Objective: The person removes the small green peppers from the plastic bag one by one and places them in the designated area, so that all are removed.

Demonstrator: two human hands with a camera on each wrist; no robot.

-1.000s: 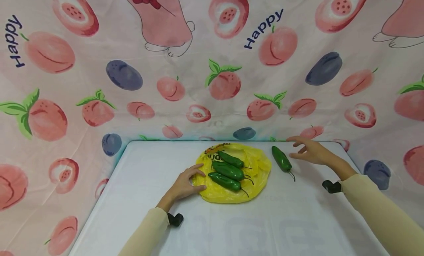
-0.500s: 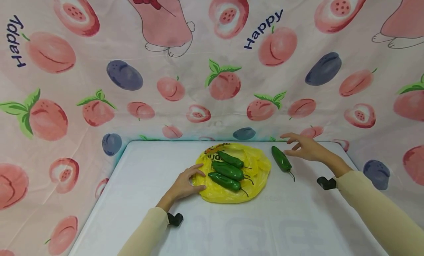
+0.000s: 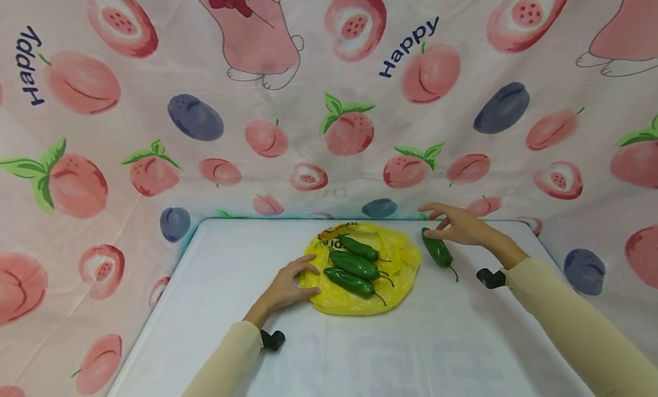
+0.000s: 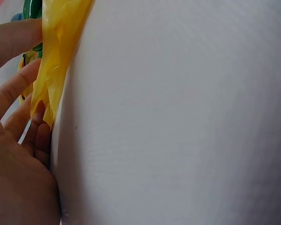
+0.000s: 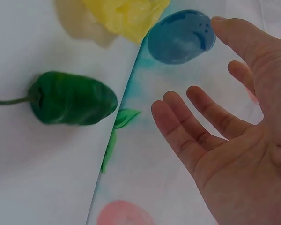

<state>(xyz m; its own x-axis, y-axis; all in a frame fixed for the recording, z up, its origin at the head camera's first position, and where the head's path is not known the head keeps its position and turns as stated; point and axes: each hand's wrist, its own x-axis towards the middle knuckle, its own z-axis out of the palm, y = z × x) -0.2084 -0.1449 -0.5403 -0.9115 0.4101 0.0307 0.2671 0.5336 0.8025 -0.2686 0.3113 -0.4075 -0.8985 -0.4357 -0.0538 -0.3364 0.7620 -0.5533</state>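
At far left, the left edge of the white tabletop (image 3: 226, 254) runs toward you, with a broad stretch of surface between it and your left hand (image 3: 283, 285). That hand touches the left rim of the yellow bag (image 3: 403, 283), thumb and fingers well apart in a wide curve; whether they pinch the plastic cannot be told. The bag lies flat, its far rim near the table's back edge, a wide stretch of tabletop on your near side. Three green peppers (image 3: 354, 264) lie on it, stems pointing right.

Right of the bag, across a narrow gap, a single green pepper (image 3: 438, 254) lies directly on the table, tip near the back edge, stem toward you. Above its tip hangs your right hand (image 3: 460, 224), fingers loosely spread, holding nothing; the right wrist view shows it apart from the pepper. Farther right, your sleeve (image 3: 570, 320) crosses the table's right side.
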